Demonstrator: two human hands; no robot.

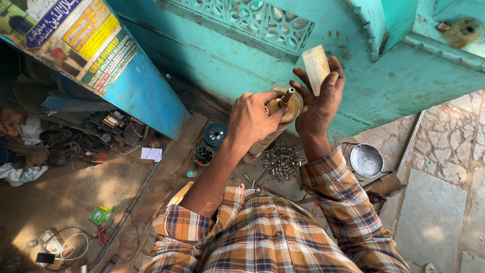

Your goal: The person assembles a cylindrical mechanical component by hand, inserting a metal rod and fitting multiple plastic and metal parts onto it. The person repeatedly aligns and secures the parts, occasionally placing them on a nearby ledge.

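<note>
Left hand: the left hand (250, 119) is curled, with its fingers pinched on the rim of a round brass part (290, 107); one hand, up near the wall
Right hand: the right hand (319, 103) is half closed; its fingers and thumb hold a small pale block (316, 68) and its palm sits against the far side of the brass part
Brass part: one, held up between both hands, with a thin metal rod (287, 96) sticking out of its middle
Tube: one tan tube (262, 144) runs down from under the brass part to the ground
Wall: the blue-green wall (404, 81) is just behind the hands, so there is little room that way
Ledge: a step of the wall sticks out above and to the right of the hands
Open room: the stone floor (434, 217) on the right is mostly bare; the dirt floor on the left is crowded
Screws: one pile of many small screws (282, 162) lies below the hands, too many to count
Bowl: one metal bowl (366, 160) sits right of the pile, near the right sleeve
Spool: one dark round spool (215, 134) lies left of the tube
Cup: one small cup (203, 155) with bits inside, just below the spool
Cabinet: one blue cabinet (144, 96) stands at the left, its corner near the spool
Green box: one (101, 215), far left on the dirt, well apart from the hands
</note>
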